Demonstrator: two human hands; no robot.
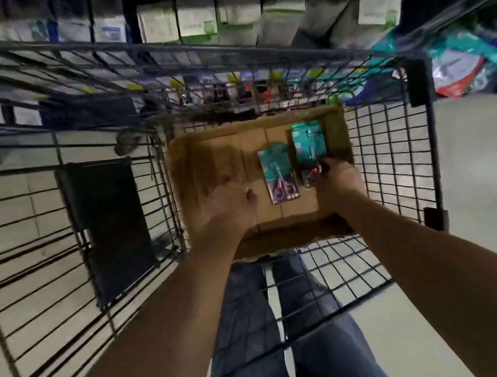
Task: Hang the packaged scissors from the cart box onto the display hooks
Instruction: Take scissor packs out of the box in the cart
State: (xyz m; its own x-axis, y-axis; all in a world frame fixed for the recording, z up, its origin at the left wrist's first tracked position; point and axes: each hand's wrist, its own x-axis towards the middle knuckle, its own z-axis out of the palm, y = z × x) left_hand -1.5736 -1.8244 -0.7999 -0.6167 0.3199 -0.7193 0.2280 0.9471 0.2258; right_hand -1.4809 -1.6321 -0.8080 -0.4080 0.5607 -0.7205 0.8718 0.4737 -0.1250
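Observation:
A shallow cardboard box (pixel 203 163) sits in the wire cart's upper basket. Two teal packs of scissors lie inside it. The left pack (pixel 278 173) lies flat on the box floor, apart from both hands. My right hand (pixel 337 181) pinches the lower end of the right pack (pixel 310 149). My left hand (pixel 232 206) hovers over the box floor just left of the flat pack, fingers curled, holding nothing. The display hooks (pixel 223 93) with hanging packs show blurred beyond the cart's far edge.
The wire cart (pixel 395 162) surrounds the box, with a black panel (pixel 111 226) in its left section. Shelves of boxed goods (pixel 197 21) run across the top. Colourful bags (pixel 477 61) pile at the right. My legs in jeans (pixel 285 348) stand below.

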